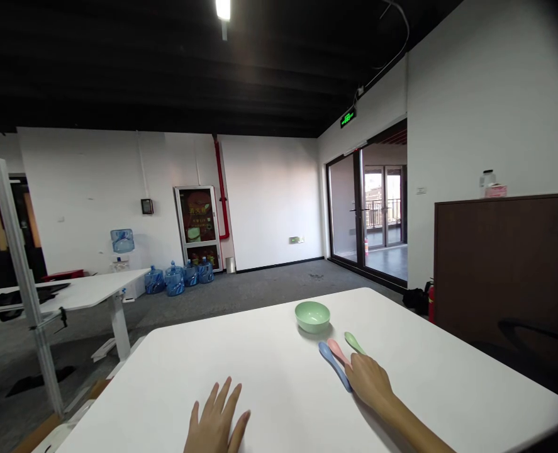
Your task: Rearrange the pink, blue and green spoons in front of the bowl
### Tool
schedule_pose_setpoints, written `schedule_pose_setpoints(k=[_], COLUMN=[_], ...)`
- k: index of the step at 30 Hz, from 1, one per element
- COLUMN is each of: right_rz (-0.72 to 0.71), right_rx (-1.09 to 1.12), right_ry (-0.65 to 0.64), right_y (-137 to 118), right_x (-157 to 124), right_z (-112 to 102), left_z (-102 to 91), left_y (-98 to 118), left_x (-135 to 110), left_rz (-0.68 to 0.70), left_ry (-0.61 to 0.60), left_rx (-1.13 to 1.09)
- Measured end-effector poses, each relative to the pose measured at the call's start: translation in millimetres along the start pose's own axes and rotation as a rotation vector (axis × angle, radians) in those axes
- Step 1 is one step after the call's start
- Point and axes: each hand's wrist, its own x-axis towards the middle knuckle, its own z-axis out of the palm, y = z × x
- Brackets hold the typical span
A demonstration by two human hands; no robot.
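Our left hand [211, 423] had its fingers spread and held nothing, its wrist cut off below. Our right hand [369, 380] curled over the handles of the pink spoon [337, 350] and green spoon [353, 341], hiding its fingertips, so we could not tell whether they gripped, with the blue spoon [334, 365] just beside. Beyond, the bowl [312, 319] stood on our table [260, 358], and distant jugs [175, 283] partly hid one another.

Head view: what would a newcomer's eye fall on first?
Probably the green bowl, near the far edge of the white table. Just nearer are a blue spoon, a pink spoon and a green spoon, the right hand at their handles. The left hand is spread farther left.
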Motion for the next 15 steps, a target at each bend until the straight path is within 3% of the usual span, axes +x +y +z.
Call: schedule_pose_setpoints(k=[7,15], right_rz=[0.002,0.000], right_rx=[-0.026,-0.027], right_ry=[-0.007,-0.013], right_y=[1,2], right_x=[2,0], right_z=[3,0], left_z=[-12.3,-13.6], left_y=[9,12], left_x=[1,1], left_rz=[-0.029,-0.039], left_ry=[-0.080,-0.075], left_rx=[0.013,0.006])
